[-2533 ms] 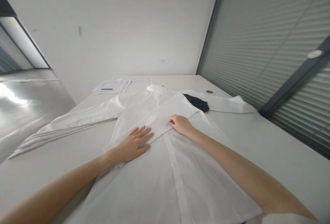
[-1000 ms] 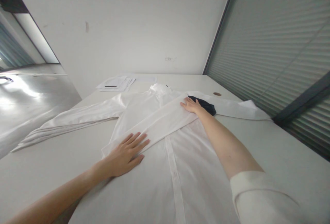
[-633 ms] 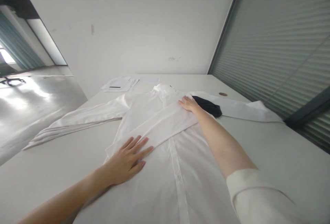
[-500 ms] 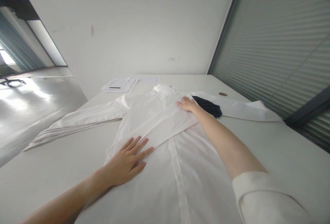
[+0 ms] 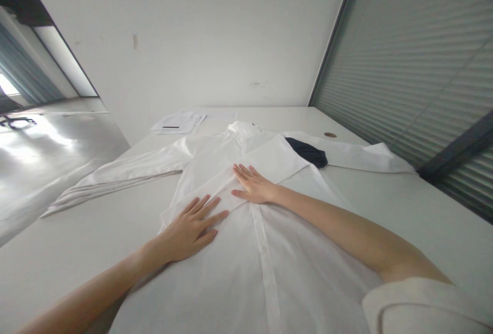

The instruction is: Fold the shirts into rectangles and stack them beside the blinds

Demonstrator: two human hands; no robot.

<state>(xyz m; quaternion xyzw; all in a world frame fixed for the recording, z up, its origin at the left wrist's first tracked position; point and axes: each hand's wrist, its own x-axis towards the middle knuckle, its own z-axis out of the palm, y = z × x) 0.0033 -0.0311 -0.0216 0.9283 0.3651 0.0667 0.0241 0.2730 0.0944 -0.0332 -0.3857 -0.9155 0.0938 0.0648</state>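
A white button-up shirt (image 5: 215, 277) lies spread out, its collar (image 5: 242, 129) at the far end and its button placket running toward me. One sleeve (image 5: 277, 162) crosses the chest diagonally, from the right shoulder down to the left side. Fingers spread, my left hand (image 5: 192, 229) rests flat on the cuff end of that sleeve. My right hand (image 5: 254, 185) is laid on the same sleeve near the middle of the chest, its fingers stretched out. Beside the right shoulder sits a dark navy cloth (image 5: 306, 152), partly covered by the white fabric.
White sleeves reach out to the left (image 5: 127, 170) and to the right (image 5: 365, 157); the left one shows stacked layers. Papers (image 5: 179, 122) lie at the back of the white table (image 5: 385, 205). A round hole (image 5: 330, 135) is at the back right. Blinds (image 5: 408, 67) border the right side.
My right hand has slid along the crossing sleeve from near the right shoulder to mid-chest, leftward and toward me. My left hand stays on the cuff end. The view has shifted slightly.
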